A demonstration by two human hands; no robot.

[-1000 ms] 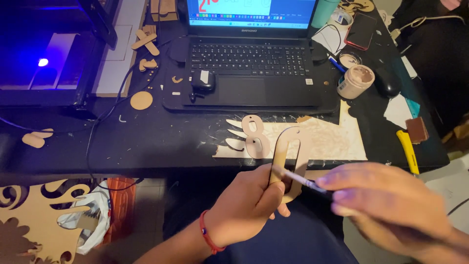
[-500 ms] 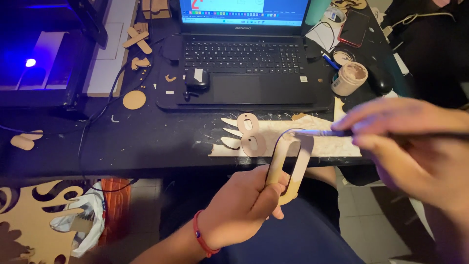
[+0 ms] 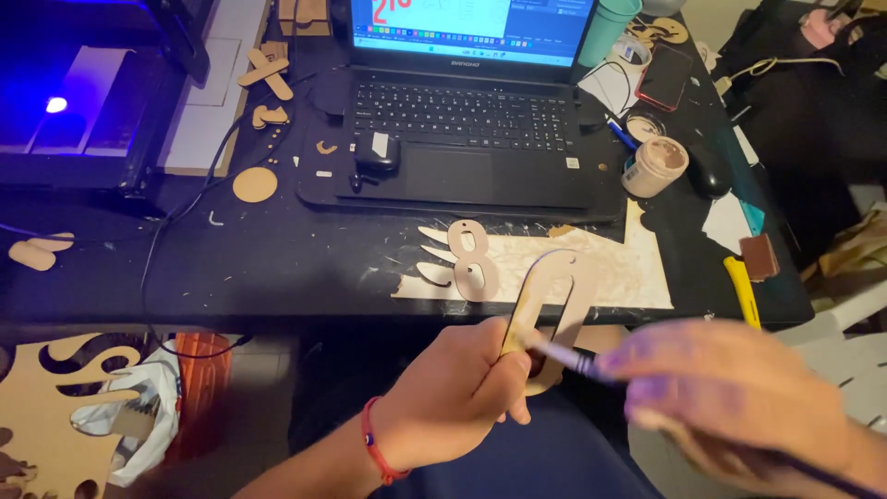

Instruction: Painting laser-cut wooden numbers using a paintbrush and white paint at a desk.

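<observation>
My left hand (image 3: 457,393) grips a flat oval wooden cutout (image 3: 550,310) with a long slot through it, holding it upright over my lap. My right hand (image 3: 730,402), blurred and stained purple, holds a thin paintbrush (image 3: 565,358) whose tip touches the lower edge of the cutout. A red band circles my left wrist. A second wooden cutout, shaped like a figure eight (image 3: 473,261), lies on a pale paint-smeared board (image 3: 628,273) on the black desk's front edge.
An open laptop (image 3: 467,120) sits at the back of the black desk (image 3: 277,259). A small paint jar (image 3: 654,166), a teal cup (image 3: 610,28), a phone (image 3: 667,76), a yellow tool (image 3: 742,288) lie right. Wood offcuts (image 3: 254,183) and a blue-lit machine (image 3: 65,111) are left.
My right hand swung up over the desk with the brush, then came back down to the cutout's lower edge. The left hand kept the cutout nearly still.
</observation>
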